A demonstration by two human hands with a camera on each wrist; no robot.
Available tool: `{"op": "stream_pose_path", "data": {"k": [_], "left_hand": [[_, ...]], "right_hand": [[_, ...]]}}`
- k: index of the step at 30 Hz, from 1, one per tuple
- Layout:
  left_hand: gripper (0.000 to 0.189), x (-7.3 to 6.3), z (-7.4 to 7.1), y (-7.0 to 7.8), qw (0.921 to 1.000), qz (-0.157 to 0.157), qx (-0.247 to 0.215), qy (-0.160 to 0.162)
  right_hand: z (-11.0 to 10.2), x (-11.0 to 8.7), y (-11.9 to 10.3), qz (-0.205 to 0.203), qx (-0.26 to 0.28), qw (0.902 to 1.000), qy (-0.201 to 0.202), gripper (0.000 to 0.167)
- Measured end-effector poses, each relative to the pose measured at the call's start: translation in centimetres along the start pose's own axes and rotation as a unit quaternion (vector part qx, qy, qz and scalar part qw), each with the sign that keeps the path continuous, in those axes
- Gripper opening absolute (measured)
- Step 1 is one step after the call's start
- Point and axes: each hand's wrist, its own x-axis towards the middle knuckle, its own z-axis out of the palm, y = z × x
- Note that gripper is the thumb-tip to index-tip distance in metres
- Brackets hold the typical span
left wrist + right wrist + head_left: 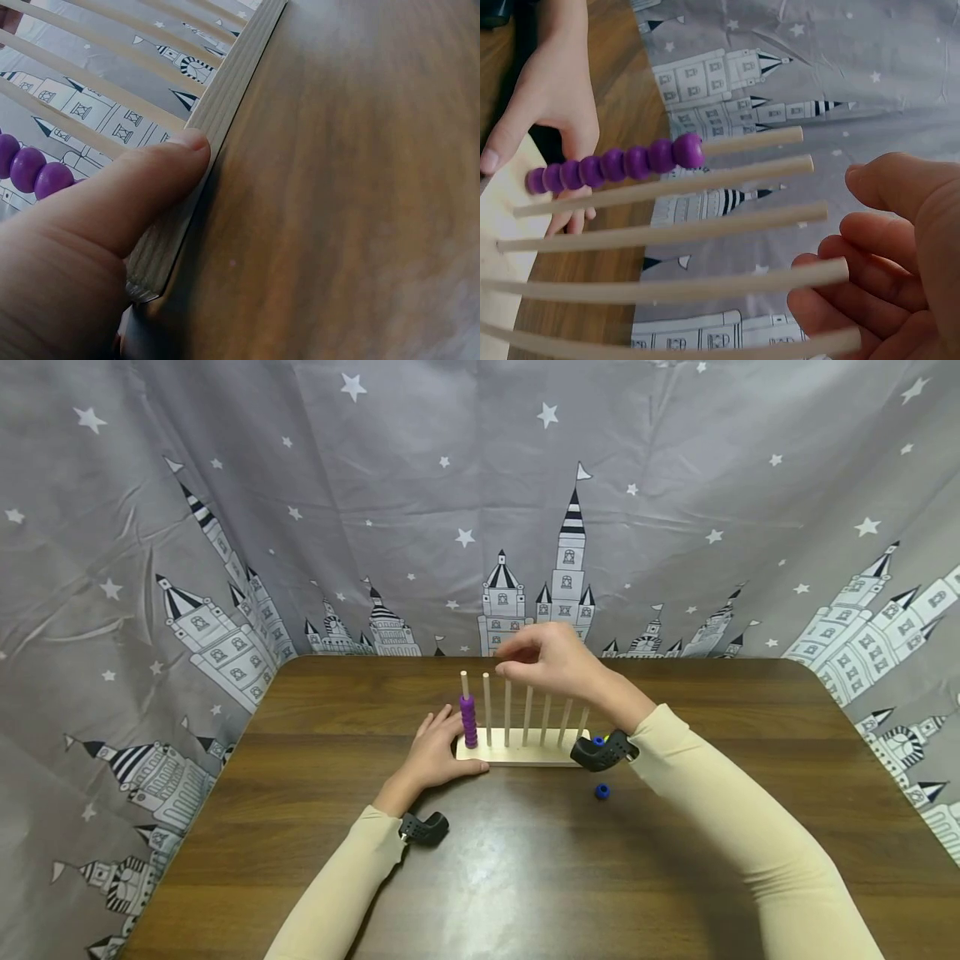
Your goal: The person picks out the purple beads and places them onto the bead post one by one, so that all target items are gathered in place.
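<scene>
A pale wooden peg stand with a row of upright dowels rests on the table. Several purple beads are stacked on its leftmost dowel, whose top stays bare; the other dowels in view carry no beads. My left hand holds the stand's left end, its thumb along the front edge and the fingers behind. Over the dowel tops is my right hand, thumb and fingers apart with nothing between them. In the right wrist view, its loosely bent fingers are beside the dowel tips.
One blue bead lies on the brown table in front of the stand's right end. Another blue bead and a bit of yellow show behind the right wrist's black camera. A grey castle-print curtain hangs behind.
</scene>
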Motion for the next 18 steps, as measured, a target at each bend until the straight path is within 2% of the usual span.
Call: {"op": "stream_pose_path", "data": {"k": [12, 18], "left_hand": [[0.08, -0.9, -0.9, 0.0, 1.0, -0.003, -0.008, 0.002], [0.086, -1.4, -2.0, 0.2, 0.9998, -0.002, -0.007, -0.021]], "right_hand": [[-2.5, -2.4, 1.8, 0.07, -0.008, 0.9972, 0.026, 0.025], [-3.8, -4.7, 3.9, 0.105, -0.027, 0.9927, 0.052, 0.026]]}}
